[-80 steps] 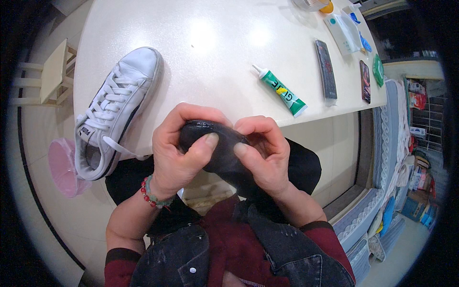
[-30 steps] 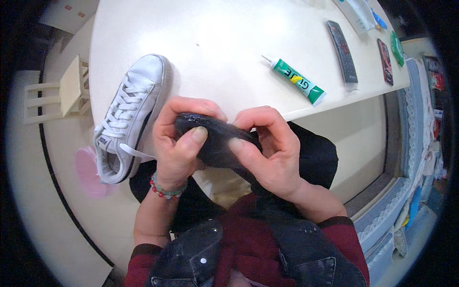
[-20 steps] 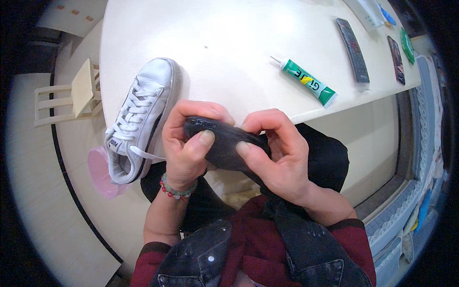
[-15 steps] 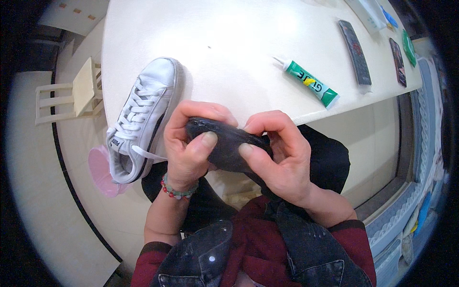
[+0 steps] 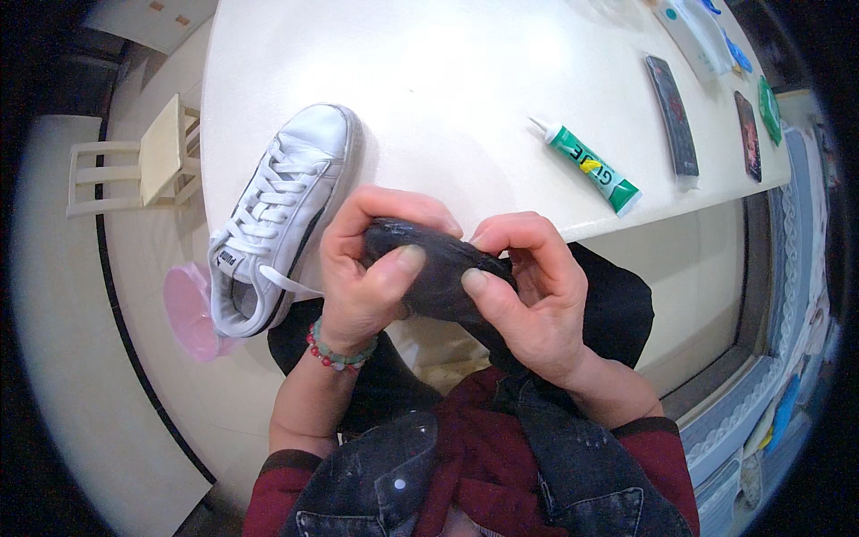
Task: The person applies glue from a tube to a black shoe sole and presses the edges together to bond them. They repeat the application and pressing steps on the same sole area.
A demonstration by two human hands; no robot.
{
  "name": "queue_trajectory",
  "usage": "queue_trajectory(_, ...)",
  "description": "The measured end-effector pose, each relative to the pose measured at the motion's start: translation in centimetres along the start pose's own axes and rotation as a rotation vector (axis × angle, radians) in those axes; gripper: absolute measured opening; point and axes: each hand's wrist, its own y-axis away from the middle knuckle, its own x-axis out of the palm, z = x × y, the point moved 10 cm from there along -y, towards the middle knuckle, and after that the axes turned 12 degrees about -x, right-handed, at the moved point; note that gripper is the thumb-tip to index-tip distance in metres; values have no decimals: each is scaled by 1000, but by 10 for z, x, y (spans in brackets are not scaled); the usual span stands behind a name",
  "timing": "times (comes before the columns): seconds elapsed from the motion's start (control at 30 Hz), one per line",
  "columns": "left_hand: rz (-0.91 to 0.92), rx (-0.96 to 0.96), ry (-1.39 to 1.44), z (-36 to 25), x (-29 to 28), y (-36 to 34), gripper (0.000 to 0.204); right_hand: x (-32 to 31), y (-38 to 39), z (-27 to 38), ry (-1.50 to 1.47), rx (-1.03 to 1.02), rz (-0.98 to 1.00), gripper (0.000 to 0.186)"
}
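Note:
Both my hands pinch a black, rounded item [image 5: 445, 285] above the table's near edge, over my lap. It has a ridge or seam along its upper edge; I cannot make out its kind. My left hand [image 5: 369, 268], with a beaded bracelet at the wrist, grips its left end, thumb on the near face and fingers behind. On the right end, my right hand [image 5: 537, 300] closes the same way, thumb and forefinger pressing near the edge. To the left a white lace-up sneaker [image 5: 284, 210] rests on the table, its toe pointing away.
On the white table [image 5: 429, 107], a green and white glue tube [image 5: 594, 170] lies right of my hands. Beyond it are two dark phones [image 5: 671, 116], a white box [image 5: 693, 36] and a green packet [image 5: 769, 109]. A pink bin [image 5: 190, 313] and a cream chair [image 5: 161, 154] stand at left.
The view has shifted slightly, so the table things sit a little differently in it. Both hands keep their pinch on the black item, with hardly any change in grip.

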Motion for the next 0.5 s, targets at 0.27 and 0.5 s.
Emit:
queue_trajectory(0.27,24,15,-32,-1,3,0,20,-1,3,-3,-21,31,-4,25)
queue_trajectory(0.5,21,3,-46,-1,3,1,22,-1,3,-1,-34,-5,0,25)
